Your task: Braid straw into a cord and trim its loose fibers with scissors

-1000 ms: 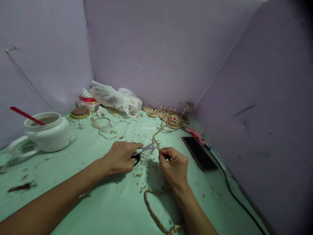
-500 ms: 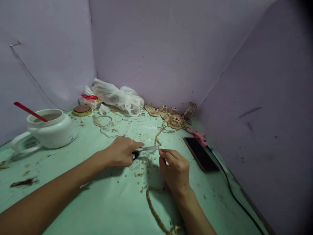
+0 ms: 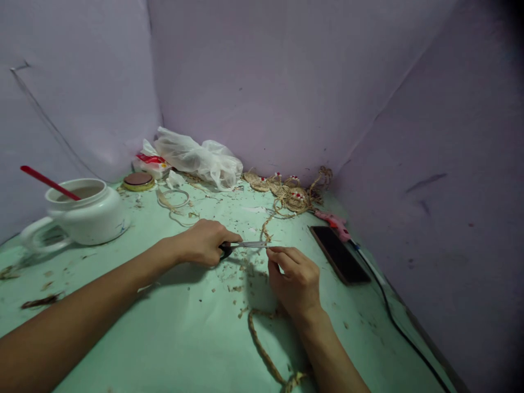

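Observation:
My left hand [image 3: 204,242] is closed round the black handles of a pair of scissors [image 3: 250,244], whose blades point to the right. Close by the blade tips, my right hand [image 3: 295,275] is pinched, thumb against fingertips. Whatever it holds is too small to make out. A braided straw-coloured cord [image 3: 262,352] curves over the green table surface [image 3: 172,338] below the right hand, and part of it is hidden under that hand. Just beyond the blades lies a short frayed piece of braid [image 3: 268,228].
White mug [image 3: 88,215] with a red stick, left; round tin [image 3: 138,181] and plastic bag [image 3: 200,158] at the back. Woven coasters [image 3: 297,201] with red and white beads lie by the wall. A phone [image 3: 339,256] and pink glue gun [image 3: 333,222] with its cable are right.
The scissor blades look closer together than before. Both hands stay in nearly the same place, and the whole view has shifted slightly.

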`<state>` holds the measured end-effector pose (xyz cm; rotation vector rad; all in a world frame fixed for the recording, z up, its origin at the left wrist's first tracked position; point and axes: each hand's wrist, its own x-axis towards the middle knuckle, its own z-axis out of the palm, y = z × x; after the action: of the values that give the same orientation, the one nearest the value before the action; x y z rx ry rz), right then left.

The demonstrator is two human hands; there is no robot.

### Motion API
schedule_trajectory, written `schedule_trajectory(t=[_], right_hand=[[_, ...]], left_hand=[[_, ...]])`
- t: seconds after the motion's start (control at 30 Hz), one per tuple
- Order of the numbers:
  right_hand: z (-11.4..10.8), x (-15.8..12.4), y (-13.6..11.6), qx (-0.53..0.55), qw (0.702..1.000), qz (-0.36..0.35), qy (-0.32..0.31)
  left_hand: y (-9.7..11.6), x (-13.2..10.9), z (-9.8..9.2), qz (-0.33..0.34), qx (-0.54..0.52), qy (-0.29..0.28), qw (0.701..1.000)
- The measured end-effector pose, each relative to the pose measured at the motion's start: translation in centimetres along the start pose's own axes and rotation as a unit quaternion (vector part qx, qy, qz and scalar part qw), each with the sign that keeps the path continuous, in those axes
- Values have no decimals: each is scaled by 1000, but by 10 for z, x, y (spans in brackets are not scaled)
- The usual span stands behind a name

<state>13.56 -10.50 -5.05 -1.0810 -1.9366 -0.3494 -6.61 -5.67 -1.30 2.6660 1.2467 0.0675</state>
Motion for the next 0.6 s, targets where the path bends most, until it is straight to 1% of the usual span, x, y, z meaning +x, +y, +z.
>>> schedule_trajectory(t=[0.1, 0.2, 0.33, 0.6], right_hand=[[1, -1, 1, 2, 1000, 2, 1], [2, -3, 2, -1, 1000, 7, 12], [3, -4, 3, -2, 999, 15, 29], [3, -4, 3, 29, 997, 47, 52]], left_hand=[[-3, 4, -5, 40, 5, -25, 999], [-5, 7, -7, 49, 8, -38, 998], [-5, 8, -6, 60, 16, -30, 998], [-3, 7, -3, 72, -2, -29, 997]])
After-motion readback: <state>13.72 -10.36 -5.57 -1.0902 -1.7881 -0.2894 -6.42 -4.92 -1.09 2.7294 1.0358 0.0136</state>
